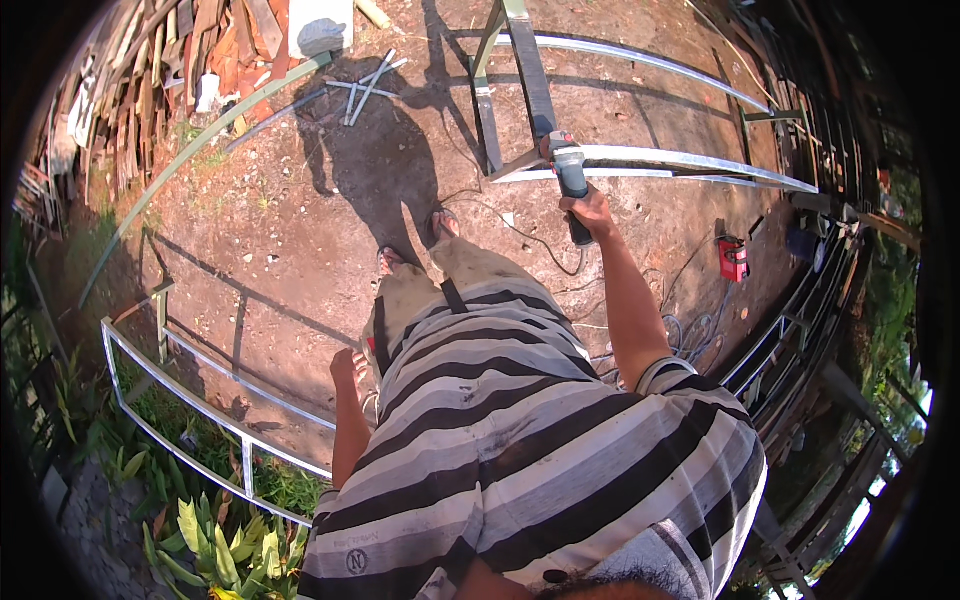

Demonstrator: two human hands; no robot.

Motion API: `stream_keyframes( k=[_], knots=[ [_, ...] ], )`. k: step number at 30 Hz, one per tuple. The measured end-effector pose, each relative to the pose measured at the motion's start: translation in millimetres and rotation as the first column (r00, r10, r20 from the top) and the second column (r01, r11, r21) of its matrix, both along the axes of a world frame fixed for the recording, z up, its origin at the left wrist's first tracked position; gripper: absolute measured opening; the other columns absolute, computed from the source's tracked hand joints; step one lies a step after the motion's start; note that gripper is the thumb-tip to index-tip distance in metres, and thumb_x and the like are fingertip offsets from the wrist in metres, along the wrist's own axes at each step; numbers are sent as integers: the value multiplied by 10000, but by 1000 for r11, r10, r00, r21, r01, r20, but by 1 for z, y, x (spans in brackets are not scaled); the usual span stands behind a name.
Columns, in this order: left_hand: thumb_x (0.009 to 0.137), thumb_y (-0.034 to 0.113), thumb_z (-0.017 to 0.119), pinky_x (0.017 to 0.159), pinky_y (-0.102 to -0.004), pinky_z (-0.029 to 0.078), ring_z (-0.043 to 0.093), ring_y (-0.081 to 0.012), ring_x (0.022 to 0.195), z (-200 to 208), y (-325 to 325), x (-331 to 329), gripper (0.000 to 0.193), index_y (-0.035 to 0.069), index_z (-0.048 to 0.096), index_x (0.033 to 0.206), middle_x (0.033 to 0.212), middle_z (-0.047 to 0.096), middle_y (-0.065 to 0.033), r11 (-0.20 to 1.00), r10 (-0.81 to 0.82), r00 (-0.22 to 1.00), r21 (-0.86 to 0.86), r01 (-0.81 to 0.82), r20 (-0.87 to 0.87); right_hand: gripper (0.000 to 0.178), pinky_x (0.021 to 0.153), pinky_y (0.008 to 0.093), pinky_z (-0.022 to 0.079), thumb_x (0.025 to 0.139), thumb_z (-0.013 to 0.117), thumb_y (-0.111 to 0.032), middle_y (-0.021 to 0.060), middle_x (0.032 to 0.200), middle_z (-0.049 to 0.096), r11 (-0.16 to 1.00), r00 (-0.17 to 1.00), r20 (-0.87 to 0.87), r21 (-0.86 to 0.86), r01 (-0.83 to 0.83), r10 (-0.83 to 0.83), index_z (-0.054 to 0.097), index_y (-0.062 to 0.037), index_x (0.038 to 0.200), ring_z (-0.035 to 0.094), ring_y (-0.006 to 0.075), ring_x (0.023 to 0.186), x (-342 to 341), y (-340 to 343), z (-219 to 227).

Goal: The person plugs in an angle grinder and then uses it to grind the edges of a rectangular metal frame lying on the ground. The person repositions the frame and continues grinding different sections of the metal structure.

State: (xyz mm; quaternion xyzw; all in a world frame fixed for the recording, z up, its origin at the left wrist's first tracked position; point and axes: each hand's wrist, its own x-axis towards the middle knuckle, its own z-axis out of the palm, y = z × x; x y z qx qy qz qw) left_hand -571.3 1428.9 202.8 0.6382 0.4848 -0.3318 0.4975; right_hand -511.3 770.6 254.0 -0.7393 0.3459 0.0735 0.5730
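Observation:
My right hand is wrapped round the body of an angle grinder, held out ahead of me on the right. The grinder's head lies by the near end of a silver metal bar, where a dark post meets it; whether they touch I cannot tell. My left hand hangs low at my left side with its fingers loosely apart, holding nothing. A dark cable curves across the dirt below the grinder.
A silver metal frame stands at the lower left above leafy plants. Wood scraps are piled at the far left. Short metal strips lie crossed on the ground. To the right are a red box and coiled cables.

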Motion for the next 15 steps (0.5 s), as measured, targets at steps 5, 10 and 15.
stream_keyframes(
  k=[5, 10, 15],
  knots=[
    [1001, 307, 588, 753, -355, 541, 683, -240, 933, 0, -11, 38, 345, 82, 573, 1262, 1113, 691, -130, 999, -50, 995, -14, 52, 88, 489, 603, 327, 557, 723, 799, -283, 84, 803, 684, 996, 999, -10, -76, -52, 51, 624, -9, 1088, 672, 173, 653, -9, -6, -5],
    [1032, 322, 533, 882, -383, 531, 676, -238, 1026, 22, -37, 73, 380, 94, 547, 1336, 1190, 680, -118, 991, -116, 981, -42, 124, 153, 564, 799, 404, 572, 686, 821, -278, 196, 977, 729, 862, 951, -261, -430, -269, 167, 627, 4, 1133, 729, 319, 879, 3, -1, 24],
    [1024, 329, 551, 816, -356, 534, 663, -191, 958, 16, -45, 77, 362, 99, 563, 1303, 1146, 685, -89, 989, -142, 980, -31, 148, 137, 585, 807, 409, 561, 672, 804, -289, 173, 922, 723, 888, 947, -293, -390, -244, 131, 626, -8, 1153, 718, 302, 865, -3, -14, 18]
  ],
)
